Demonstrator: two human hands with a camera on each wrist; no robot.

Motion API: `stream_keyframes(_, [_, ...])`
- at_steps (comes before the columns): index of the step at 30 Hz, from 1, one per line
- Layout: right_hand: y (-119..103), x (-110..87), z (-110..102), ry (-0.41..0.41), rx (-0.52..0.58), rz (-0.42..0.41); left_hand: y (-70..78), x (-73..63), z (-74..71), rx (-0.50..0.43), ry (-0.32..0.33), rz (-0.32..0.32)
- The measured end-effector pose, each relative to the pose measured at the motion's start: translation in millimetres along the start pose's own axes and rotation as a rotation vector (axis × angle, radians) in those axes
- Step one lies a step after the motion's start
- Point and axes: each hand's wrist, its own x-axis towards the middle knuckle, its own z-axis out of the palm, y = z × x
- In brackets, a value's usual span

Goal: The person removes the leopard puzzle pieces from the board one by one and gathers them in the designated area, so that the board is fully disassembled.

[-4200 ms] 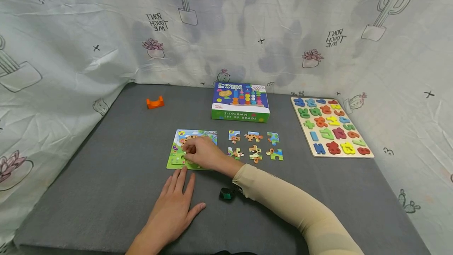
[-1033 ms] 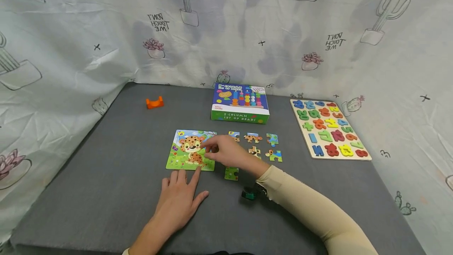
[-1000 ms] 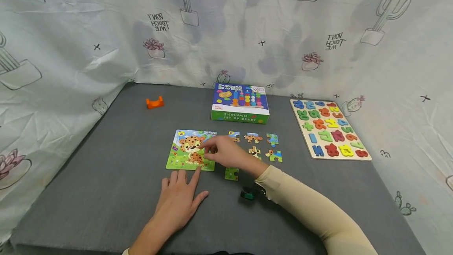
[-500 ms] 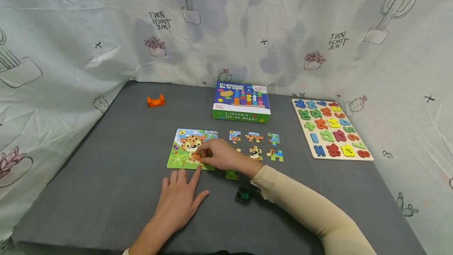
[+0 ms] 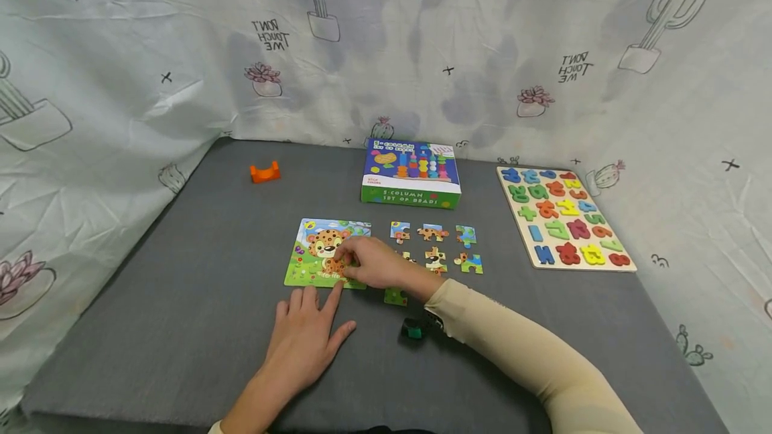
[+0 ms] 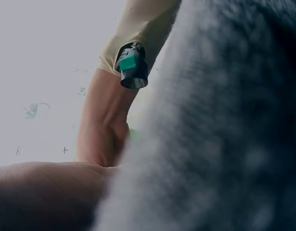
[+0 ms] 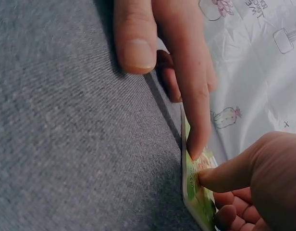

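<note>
A jigsaw puzzle (image 5: 299, 266) with a spotted leopard cub picture lies flat on the grey table. My left hand (image 5: 303, 337) rests flat below it, index fingertip on its bottom edge. Over the puzzle's lower right part, my right hand (image 5: 375, 263) has curled fingers, with thumb and index fingertip at a puzzle piece. The right wrist view shows the right thumb (image 7: 227, 175) down on the picture beside the left index finger (image 7: 196, 106); the right index tip is hidden. Right of the puzzle lie several loose pieces, including a green one (image 5: 395, 297).
A bead-set box (image 5: 410, 176) stands behind the loose pieces. At the right lies a wooden board (image 5: 563, 220) of coloured shapes, and at the back left an orange bracket-shaped part (image 5: 265, 173). A cactus-print sheet (image 5: 362, 52) hangs behind the table.
A green piece has appeared below the two rows of loose pieces since the oldest frame. My right hand has come slightly left and down onto the puzzle over the last second; my left stays put.
</note>
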Motion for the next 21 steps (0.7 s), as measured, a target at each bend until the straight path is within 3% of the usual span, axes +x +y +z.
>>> stream_keyframes(10, [2.0,-0.1,-1.1,-0.013,0.069,0.002,-1.7,1.7,2.1,0.0,-0.017,-0.005])
stream_keyframes(21, [4.3,-1.4,4.3,0.059,0.081,0.004,-0.9,3.5,-0.3,0.001,-0.056,-0.025])
